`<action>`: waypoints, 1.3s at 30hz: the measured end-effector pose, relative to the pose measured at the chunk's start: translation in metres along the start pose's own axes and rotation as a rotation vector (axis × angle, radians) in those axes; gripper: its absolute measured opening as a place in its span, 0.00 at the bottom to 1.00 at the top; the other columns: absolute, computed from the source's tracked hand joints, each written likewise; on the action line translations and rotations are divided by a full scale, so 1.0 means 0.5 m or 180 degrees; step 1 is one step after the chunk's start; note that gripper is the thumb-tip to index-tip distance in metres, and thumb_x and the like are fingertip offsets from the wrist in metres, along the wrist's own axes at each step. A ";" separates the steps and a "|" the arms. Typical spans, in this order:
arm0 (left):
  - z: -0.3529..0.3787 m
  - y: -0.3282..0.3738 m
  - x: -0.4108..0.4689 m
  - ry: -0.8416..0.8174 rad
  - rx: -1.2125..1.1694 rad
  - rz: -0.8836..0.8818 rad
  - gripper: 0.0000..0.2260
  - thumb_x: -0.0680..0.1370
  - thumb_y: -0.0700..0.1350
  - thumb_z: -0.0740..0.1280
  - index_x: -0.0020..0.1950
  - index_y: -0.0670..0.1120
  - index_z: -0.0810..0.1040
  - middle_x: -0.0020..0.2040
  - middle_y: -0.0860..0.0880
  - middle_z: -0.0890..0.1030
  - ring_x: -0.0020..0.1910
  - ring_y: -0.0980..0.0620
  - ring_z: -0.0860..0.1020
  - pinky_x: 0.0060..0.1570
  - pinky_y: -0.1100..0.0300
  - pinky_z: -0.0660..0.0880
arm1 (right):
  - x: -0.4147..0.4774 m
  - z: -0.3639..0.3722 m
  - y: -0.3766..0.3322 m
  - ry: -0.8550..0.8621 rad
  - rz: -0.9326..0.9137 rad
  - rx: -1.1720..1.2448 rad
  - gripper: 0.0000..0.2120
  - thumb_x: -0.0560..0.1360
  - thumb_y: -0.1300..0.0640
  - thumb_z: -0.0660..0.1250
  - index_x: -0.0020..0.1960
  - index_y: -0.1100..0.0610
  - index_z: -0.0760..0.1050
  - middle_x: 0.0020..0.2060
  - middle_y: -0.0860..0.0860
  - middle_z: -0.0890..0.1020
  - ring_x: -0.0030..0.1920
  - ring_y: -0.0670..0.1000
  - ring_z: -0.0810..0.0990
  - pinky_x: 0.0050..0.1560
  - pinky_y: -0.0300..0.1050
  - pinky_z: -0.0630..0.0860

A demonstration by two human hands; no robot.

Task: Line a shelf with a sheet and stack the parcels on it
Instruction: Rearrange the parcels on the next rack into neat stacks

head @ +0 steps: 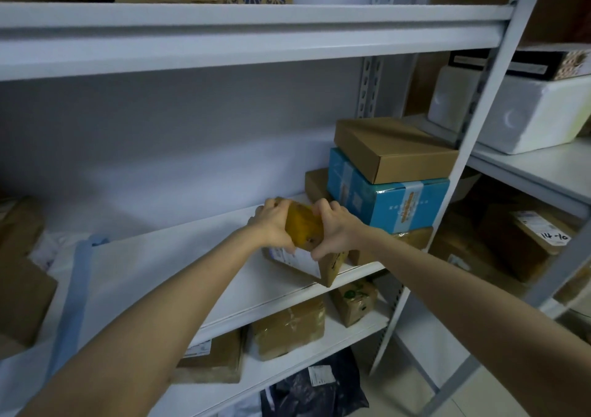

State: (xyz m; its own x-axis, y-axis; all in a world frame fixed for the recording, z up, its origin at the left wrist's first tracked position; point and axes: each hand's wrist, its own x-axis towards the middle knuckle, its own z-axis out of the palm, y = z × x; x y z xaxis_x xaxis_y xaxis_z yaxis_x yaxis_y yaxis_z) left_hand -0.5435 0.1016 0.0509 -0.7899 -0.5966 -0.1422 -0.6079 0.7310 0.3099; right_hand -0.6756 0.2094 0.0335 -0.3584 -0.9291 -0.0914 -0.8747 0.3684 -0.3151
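Currently:
- A small yellow-brown parcel [302, 226] is clamped between both grips: left hand [271, 224] on its left end, right hand [335, 231] on its right end, fingers curled over the top edge.
- The parcel is held just above a flat labelled box [295, 261] lying directly under the grips on the shelf [281, 295], which is covered by a white sheet [134, 276].
- Handling, judged: glossy tape wrap, so likely slippery; small enough to be light; card is probably stiff, corners crushable.
- Best held by the two short ends, as now, thumbs underneath; squeezing the broad faces is to be avoided.
- Right of the grips a stack is built already: blue box [388, 199] with a flat brown box [396, 148] on top.
- Risk, judged: the labelled box overhangs the shelf front edge, so weight set down off-centre could tip it.
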 end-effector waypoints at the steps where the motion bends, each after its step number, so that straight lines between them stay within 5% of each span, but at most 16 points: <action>1: -0.002 0.002 -0.002 -0.0155 0.0182 0.0092 0.49 0.63 0.52 0.79 0.75 0.50 0.53 0.70 0.44 0.60 0.70 0.41 0.62 0.67 0.44 0.66 | -0.008 -0.015 -0.001 -0.0100 -0.0202 -0.0004 0.42 0.62 0.43 0.78 0.67 0.50 0.57 0.59 0.50 0.65 0.62 0.54 0.67 0.57 0.48 0.73; 7: -0.009 0.017 -0.030 -0.0664 0.0839 0.0499 0.50 0.62 0.61 0.77 0.74 0.52 0.51 0.70 0.49 0.61 0.70 0.46 0.60 0.67 0.44 0.64 | -0.051 -0.077 -0.016 -0.0663 -0.0752 0.0229 0.36 0.65 0.51 0.79 0.62 0.45 0.57 0.62 0.49 0.64 0.62 0.52 0.66 0.57 0.47 0.74; 13: -0.065 0.055 -0.087 -0.0179 0.0625 0.0458 0.48 0.60 0.58 0.78 0.72 0.54 0.56 0.63 0.50 0.67 0.62 0.48 0.67 0.60 0.47 0.71 | -0.083 -0.111 -0.009 -0.0317 -0.0973 0.0510 0.43 0.65 0.52 0.79 0.70 0.47 0.56 0.65 0.50 0.62 0.66 0.52 0.63 0.64 0.49 0.71; 18: -0.163 0.096 -0.157 -0.0630 -0.0935 0.0221 0.36 0.64 0.45 0.79 0.66 0.54 0.65 0.58 0.49 0.79 0.51 0.49 0.82 0.50 0.49 0.81 | -0.137 -0.166 0.014 -0.0503 -0.1129 0.1926 0.50 0.63 0.53 0.77 0.74 0.46 0.48 0.67 0.51 0.65 0.67 0.52 0.69 0.64 0.45 0.73; 26: -0.296 0.220 -0.281 -0.0461 -0.1465 0.0211 0.37 0.63 0.39 0.77 0.68 0.54 0.67 0.56 0.45 0.82 0.51 0.44 0.83 0.49 0.44 0.80 | -0.220 -0.301 0.042 -0.0447 -0.1645 0.2679 0.56 0.57 0.49 0.79 0.73 0.36 0.45 0.71 0.52 0.63 0.70 0.53 0.68 0.70 0.52 0.69; 30: -0.358 0.291 -0.330 -0.0161 -0.1501 0.0374 0.34 0.63 0.41 0.77 0.67 0.53 0.69 0.56 0.46 0.83 0.53 0.45 0.83 0.50 0.46 0.80 | -0.258 -0.381 0.028 0.0009 -0.2176 0.2958 0.50 0.59 0.51 0.76 0.73 0.38 0.52 0.67 0.56 0.68 0.64 0.57 0.74 0.61 0.52 0.76; 35: -0.452 0.390 -0.399 0.1457 -0.0987 0.0604 0.25 0.68 0.46 0.77 0.62 0.54 0.75 0.56 0.54 0.79 0.54 0.56 0.79 0.48 0.67 0.75 | -0.280 -0.479 -0.003 0.0767 -0.2245 0.3829 0.45 0.55 0.50 0.72 0.71 0.43 0.63 0.59 0.56 0.77 0.52 0.55 0.81 0.47 0.49 0.79; 39: -0.501 0.418 -0.405 0.3194 -0.0409 0.0760 0.19 0.69 0.48 0.76 0.59 0.51 0.78 0.57 0.53 0.78 0.57 0.56 0.76 0.56 0.60 0.72 | -0.270 -0.521 -0.048 0.1268 -0.2171 0.4593 0.45 0.54 0.48 0.73 0.70 0.45 0.64 0.55 0.51 0.82 0.50 0.52 0.83 0.44 0.48 0.80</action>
State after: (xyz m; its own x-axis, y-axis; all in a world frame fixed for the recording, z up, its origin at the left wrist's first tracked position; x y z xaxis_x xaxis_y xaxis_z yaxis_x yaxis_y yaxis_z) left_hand -0.4904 0.2924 0.3801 -0.4223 -0.4855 0.7655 -0.3849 0.8606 0.3335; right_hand -0.6912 0.3344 0.2997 -0.3137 -0.7465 0.5868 0.0302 -0.6256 -0.7796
